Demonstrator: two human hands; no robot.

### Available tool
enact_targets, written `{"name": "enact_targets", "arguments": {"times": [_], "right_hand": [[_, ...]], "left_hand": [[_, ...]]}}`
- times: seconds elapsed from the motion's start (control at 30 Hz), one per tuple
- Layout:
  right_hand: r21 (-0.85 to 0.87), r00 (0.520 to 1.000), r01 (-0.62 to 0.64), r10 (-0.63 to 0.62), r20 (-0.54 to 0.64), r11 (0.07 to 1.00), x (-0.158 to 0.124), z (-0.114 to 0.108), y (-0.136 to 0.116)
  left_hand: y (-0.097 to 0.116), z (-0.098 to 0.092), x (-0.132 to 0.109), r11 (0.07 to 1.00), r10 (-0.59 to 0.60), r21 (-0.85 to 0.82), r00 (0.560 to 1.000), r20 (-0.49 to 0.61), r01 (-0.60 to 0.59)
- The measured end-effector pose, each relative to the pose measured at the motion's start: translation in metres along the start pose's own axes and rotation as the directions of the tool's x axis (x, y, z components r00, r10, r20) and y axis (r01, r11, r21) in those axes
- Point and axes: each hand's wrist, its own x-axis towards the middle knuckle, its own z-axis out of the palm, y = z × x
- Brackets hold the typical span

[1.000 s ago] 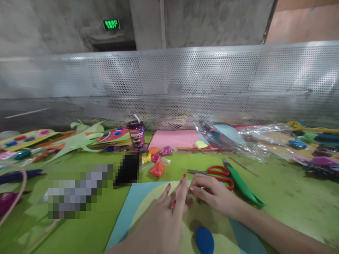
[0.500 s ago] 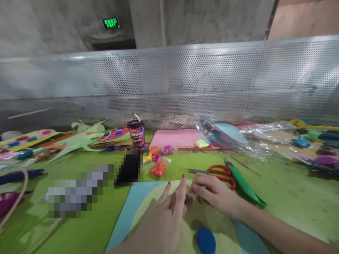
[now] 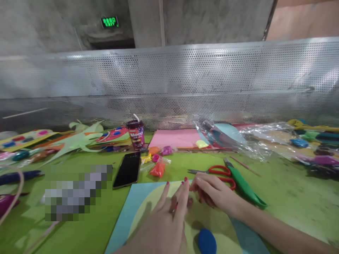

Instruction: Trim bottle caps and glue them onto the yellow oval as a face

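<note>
A light blue sheet [image 3: 123,215] with a pale yellow round shape [image 3: 217,225] on it lies at the front of the green table. Over the yellow shape is my left hand [image 3: 168,215], some fingers stretched out and others bent; what lies beneath them is hidden. My right hand [image 3: 212,190] is just right of it, near the left fingertips, with its fingers curled together; anything between them is too small to make out. A blue oval piece [image 3: 207,241] rests on the yellow shape below the hands. Red-handled scissors [image 3: 219,170] lie behind my right hand.
A green-handled cutter [image 3: 242,185] lies right of the scissors. Behind the sheet are a phone [image 3: 127,170], a purple cup [image 3: 137,135], an orange clay packet [image 3: 158,169] and pink paper [image 3: 176,137]. A perforated metal panel [image 3: 174,81] stands across the back.
My left hand's raised fingers have shifted slightly and now sit closer together. My right hand has moved a little, its fingers still curled. The dark spot between the hands is now covered.
</note>
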Motion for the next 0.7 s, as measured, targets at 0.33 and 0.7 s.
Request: {"name": "enact_targets", "arguments": {"times": [0.33,0.7], "right_hand": [[-0.093,0.999,0.046,-0.044,0.020,0.995,0.000,-0.003,-0.003],[-0.214,0.996,0.092,-0.084,0.042,0.973,0.001,-0.001,-0.004]], "left_hand": [[-0.032,-0.020,0.004,0.973,-0.191,-0.207,0.841,-0.506,0.097],[-0.133,-0.041,0.008,0.645,-0.579,0.195,0.639,-0.506,0.739]]}}
